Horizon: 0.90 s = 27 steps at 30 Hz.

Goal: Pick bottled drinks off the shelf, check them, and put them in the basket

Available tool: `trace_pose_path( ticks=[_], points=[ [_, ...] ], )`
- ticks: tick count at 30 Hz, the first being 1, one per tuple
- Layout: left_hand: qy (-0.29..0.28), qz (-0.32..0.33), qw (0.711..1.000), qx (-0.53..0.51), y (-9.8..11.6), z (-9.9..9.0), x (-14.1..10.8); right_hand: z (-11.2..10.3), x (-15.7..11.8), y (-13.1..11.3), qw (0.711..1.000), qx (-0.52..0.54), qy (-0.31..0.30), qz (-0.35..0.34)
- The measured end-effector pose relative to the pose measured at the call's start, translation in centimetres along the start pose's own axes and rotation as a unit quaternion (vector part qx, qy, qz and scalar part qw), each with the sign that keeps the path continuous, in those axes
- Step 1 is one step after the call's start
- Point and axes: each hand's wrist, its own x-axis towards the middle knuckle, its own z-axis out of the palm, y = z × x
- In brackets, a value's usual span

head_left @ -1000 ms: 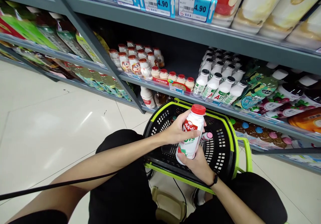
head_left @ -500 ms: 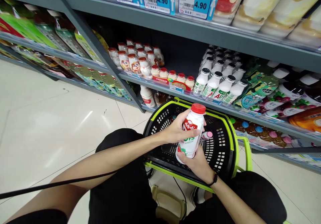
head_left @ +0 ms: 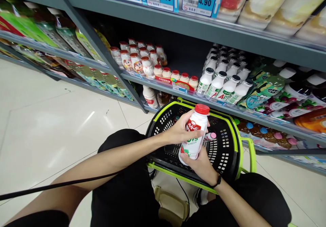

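Note:
A white drink bottle (head_left: 194, 142) with a red cap and a red and green label is tilted slightly, its cap away from me. My left hand (head_left: 182, 128) wraps round its upper part from the left. Lower down, my right hand (head_left: 201, 166) grips the bottle near its base, with a dark band on the wrist. Both hands hold it above a black shopping basket (head_left: 222, 166) with lime-green trim. Inside the basket lies a small bottle with a pink cap (head_left: 211, 137), partly hidden behind the held bottle.
Ahead, a grey shelf (head_left: 163, 81) carries small red-capped bottles (head_left: 139, 62), black-capped white bottles (head_left: 216, 84) and green pouch-like bottles (head_left: 265, 89). Price tags (head_left: 202, 1) line the shelf above. My knees flank the basket; a dark cord (head_left: 58, 185) crosses my left forearm. Pale tiled floor (head_left: 51, 128) spreads left.
Almost nothing differs. The view has shifted very slightly, while both hands keep the same hold on the bottle over the basket.

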Motion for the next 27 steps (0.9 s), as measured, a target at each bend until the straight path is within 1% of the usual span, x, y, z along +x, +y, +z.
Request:
trace_pose_path(
  ticks=[6,12,18,25,27],
  points=[
    [-0.001,0.013,1.000,0.004,-0.2,-0.1,0.1,0.0,-0.1,0.0,1.000,0.004,0.000,0.013],
    [0.001,0.013,1.000,0.011,0.1,0.0,0.2,0.1,-0.1,0.0,1.000,0.004,0.006,0.023],
    [0.005,-0.003,1.000,0.001,0.3,0.2,0.1,0.2,-0.1,-0.2,1.000,-0.002,0.016,0.027],
    [0.013,-0.031,0.999,-0.004,0.2,0.1,0.0,0.3,-0.1,-0.6,0.999,0.006,0.014,0.029],
    [0.035,-0.047,0.998,-0.017,0.2,0.2,0.2,0.4,-0.1,-0.9,0.999,0.021,0.018,0.034]
  ],
)
